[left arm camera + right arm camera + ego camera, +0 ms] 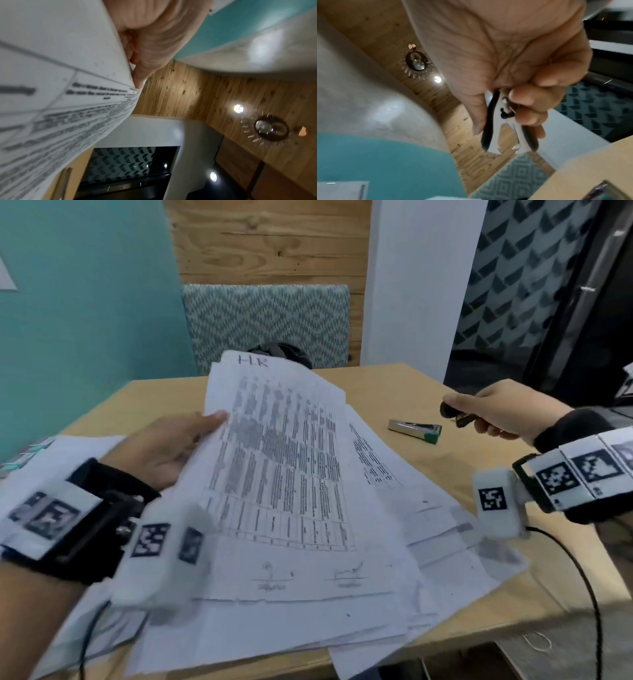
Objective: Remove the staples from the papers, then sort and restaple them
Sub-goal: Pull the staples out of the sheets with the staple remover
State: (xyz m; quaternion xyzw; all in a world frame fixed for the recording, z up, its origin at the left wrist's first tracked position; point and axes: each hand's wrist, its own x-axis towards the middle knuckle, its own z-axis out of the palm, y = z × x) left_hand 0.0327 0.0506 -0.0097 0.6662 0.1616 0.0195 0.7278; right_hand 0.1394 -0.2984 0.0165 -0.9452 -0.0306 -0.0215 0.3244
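Note:
My left hand (171,446) holds a lifted sheaf of printed papers (274,460) by its left edge, thumb on top; the left wrist view shows the same papers (60,94) pinched against my fingers (147,63). More loose sheets (428,529) lie spread underneath on the table. My right hand (493,416) hovers over the table to the right and grips a black-and-metal staple remover (452,414); in the right wrist view the staple remover (506,127) sits between thumb and fingers with its claws pointing down. A silver and green stapler (415,430) lies on the table just left of that hand.
The wooden table (394,385) has its near right corner at the lower right. A patterned chair back (267,323) stands behind it with a dark object (284,352) in front. A black cable (579,577) runs from my right wrist. More papers (54,453) lie at the left.

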